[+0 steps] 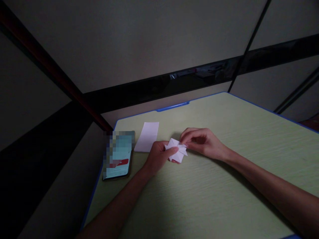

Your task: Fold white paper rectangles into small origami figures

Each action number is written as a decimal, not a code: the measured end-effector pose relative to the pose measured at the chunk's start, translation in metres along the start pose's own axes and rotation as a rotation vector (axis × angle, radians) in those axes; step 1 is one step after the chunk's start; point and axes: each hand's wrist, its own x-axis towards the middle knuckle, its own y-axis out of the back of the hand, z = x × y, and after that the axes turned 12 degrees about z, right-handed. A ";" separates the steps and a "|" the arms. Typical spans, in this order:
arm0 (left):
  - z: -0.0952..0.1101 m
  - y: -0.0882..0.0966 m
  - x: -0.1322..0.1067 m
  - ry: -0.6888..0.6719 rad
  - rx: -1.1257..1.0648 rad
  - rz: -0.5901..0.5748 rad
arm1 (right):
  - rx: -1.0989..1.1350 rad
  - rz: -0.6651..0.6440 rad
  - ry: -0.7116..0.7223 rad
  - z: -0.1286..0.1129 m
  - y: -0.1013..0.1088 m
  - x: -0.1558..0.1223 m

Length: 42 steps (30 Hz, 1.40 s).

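Note:
A small white folded paper piece [179, 156], with pointed flaps and creases, is held up over the table. My left hand [159, 155] grips it from the left, thumb flat on top and fingers underneath, mostly hidden by the paper. At the paper's upper right edge, my right hand [203, 141] pinches one of the small flaps between thumb and fingertips. The other fingers of that hand are curled.
A white sheet or stack of paper [147, 136] lies behind my left hand. Left of it rests a phone [122, 156] with its screen lit and partly blurred. The pale table [224, 196] has a blue edge and blue handle [173, 107]; panels stand behind it.

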 end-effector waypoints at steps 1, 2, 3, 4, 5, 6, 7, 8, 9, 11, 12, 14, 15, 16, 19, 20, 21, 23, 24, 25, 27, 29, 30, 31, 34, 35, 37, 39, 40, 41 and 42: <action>0.000 0.000 0.000 0.004 -0.002 -0.008 | -0.020 -0.020 0.005 0.000 0.001 0.000; 0.000 0.001 0.000 0.009 -0.001 -0.014 | -0.031 -0.033 -0.002 0.000 0.002 0.000; -0.001 0.001 0.000 0.015 0.004 -0.020 | -0.036 -0.044 -0.016 0.000 0.003 0.001; -0.001 0.002 0.000 0.020 0.011 -0.021 | -0.036 -0.051 -0.035 0.001 0.004 0.001; -0.002 0.002 0.000 0.023 0.017 -0.023 | -0.031 -0.057 -0.056 0.002 0.004 0.001; -0.002 0.002 0.000 0.022 0.025 -0.022 | -0.024 -0.062 -0.080 0.003 0.004 0.001; -0.002 0.003 0.000 0.021 0.035 -0.020 | -0.014 -0.063 -0.109 0.005 0.004 0.001; -0.002 0.003 0.000 0.017 0.047 -0.018 | -0.004 -0.061 -0.141 0.006 0.004 0.001; -0.002 0.003 0.000 0.013 0.061 -0.018 | 0.002 -0.056 -0.176 0.007 0.003 0.001; -0.001 0.002 -0.001 -0.007 0.100 -0.020 | 0.000 -0.038 -0.239 0.009 0.002 0.001; 0.000 0.002 -0.001 -0.021 0.126 -0.019 | -0.006 -0.026 -0.264 0.009 0.001 0.001; 0.001 0.000 -0.001 -0.055 0.185 -0.004 | -0.019 0.010 -0.299 0.009 -0.001 0.001; 0.001 -0.001 -0.001 -0.071 0.214 0.010 | -0.024 0.034 -0.312 0.009 -0.001 0.002; 0.001 -0.002 0.000 -0.082 0.240 0.027 | -0.029 0.058 -0.322 0.009 -0.002 0.002; -0.001 -0.004 0.000 -0.098 0.266 0.071 | -0.037 0.120 -0.343 0.009 -0.005 0.002; -0.002 -0.004 0.000 -0.099 0.265 0.083 | -0.038 0.135 -0.348 0.009 -0.006 0.002; -0.003 -0.004 0.000 -0.102 0.267 0.095 | -0.038 0.151 -0.355 0.009 -0.007 0.002; -0.005 -0.005 -0.001 -0.109 0.278 0.118 | -0.041 0.182 -0.369 0.009 -0.008 0.002; -0.005 -0.005 -0.001 -0.114 0.287 0.128 | -0.042 0.195 -0.376 0.009 -0.009 0.002; -0.005 -0.005 -0.001 -0.119 0.294 0.136 | -0.041 0.205 -0.383 0.008 -0.009 0.002; -0.005 -0.006 -0.001 -0.124 0.300 0.144 | -0.036 0.220 -0.391 0.008 -0.010 0.002; -0.004 -0.007 -0.001 -0.121 0.297 0.151 | -0.024 0.227 -0.397 0.007 -0.010 0.002; -0.003 -0.007 -0.001 -0.119 0.296 0.154 | -0.019 0.230 -0.403 0.007 -0.010 0.002; -0.003 -0.008 -0.001 -0.118 0.298 0.156 | -0.013 0.231 -0.408 0.007 -0.010 0.002; -0.003 -0.008 -0.001 -0.113 0.301 0.157 | 0.006 0.237 -0.417 0.008 -0.010 0.002; -0.003 -0.007 -0.001 -0.111 0.301 0.155 | 0.014 0.239 -0.413 0.008 -0.010 0.002; -0.004 -0.007 -0.001 -0.103 0.297 0.154 | 0.026 0.238 -0.406 0.008 -0.010 0.001; -0.004 -0.006 -0.001 -0.096 0.294 0.158 | 0.026 0.234 -0.404 0.008 -0.010 0.001; -0.005 -0.006 -0.001 -0.094 0.293 0.159 | 0.022 0.234 -0.403 0.008 -0.010 0.001; -0.005 -0.007 -0.001 -0.091 0.290 0.161 | 0.016 0.238 -0.403 0.008 -0.010 0.001; -0.005 -0.007 -0.001 -0.090 0.286 0.162 | 0.011 0.240 -0.403 0.008 -0.010 0.001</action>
